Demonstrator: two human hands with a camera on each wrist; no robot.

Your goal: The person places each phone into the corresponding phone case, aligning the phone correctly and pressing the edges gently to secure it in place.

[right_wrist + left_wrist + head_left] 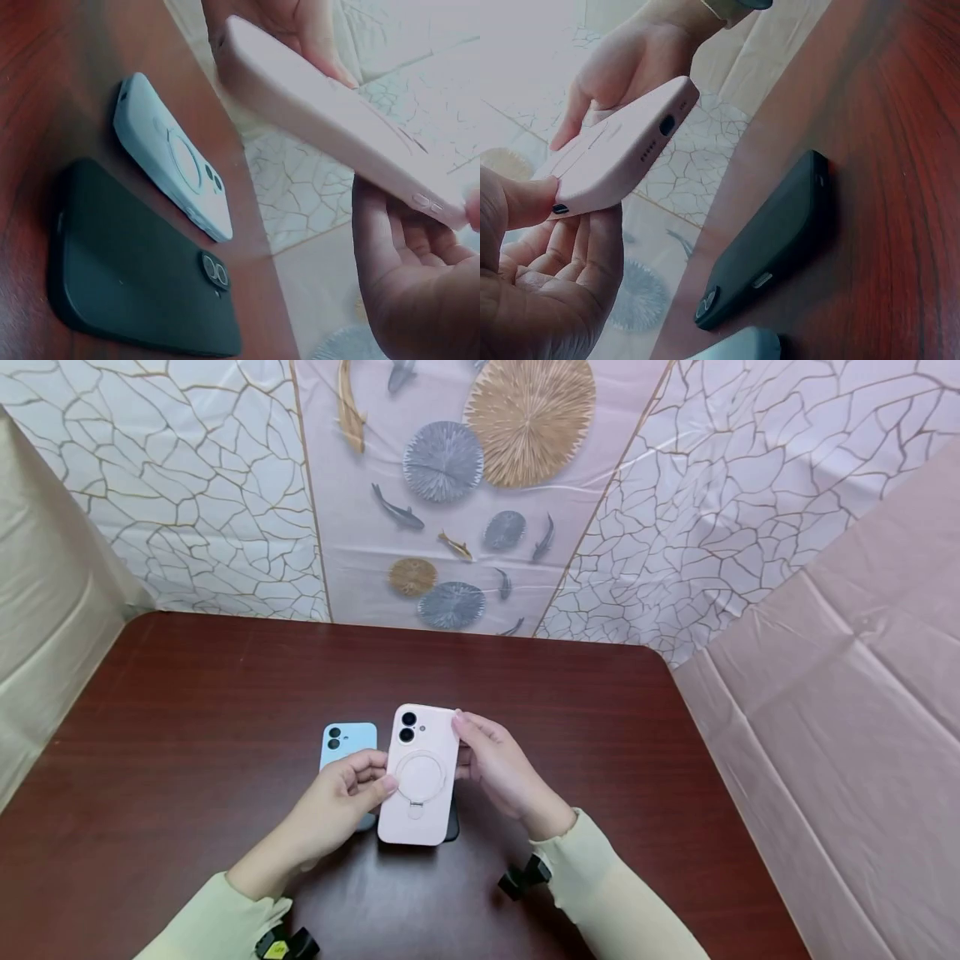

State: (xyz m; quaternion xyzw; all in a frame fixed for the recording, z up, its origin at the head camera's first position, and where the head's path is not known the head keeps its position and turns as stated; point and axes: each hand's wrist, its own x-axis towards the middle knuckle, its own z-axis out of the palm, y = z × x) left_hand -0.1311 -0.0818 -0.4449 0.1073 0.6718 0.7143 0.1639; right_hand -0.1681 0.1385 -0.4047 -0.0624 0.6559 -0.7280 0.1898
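Note:
Both hands hold a pink phone case [420, 735] above the table, back side turned up, showing two dark lens circles and a round ring stand. My left hand [322, 818] pinches its left edge, thumb on the back and fingers beneath. At the upper right corner my right hand [502, 764] grips it, thumb on the edge and fingers under the side. Below lies a black phone case [769, 232], mostly hidden by the pink one in the head view. Beside it lies a light blue phone case [180, 161] with a ring, partly covered by my left hand in the head view.
The dark reddish wooden table [225, 693] has rounded far corners. A patterned cloth [202, 510] hangs behind its far edge, and plain cloths hang on the left and right [847, 693]. Black wrist devices [525, 877] sit on both sleeves.

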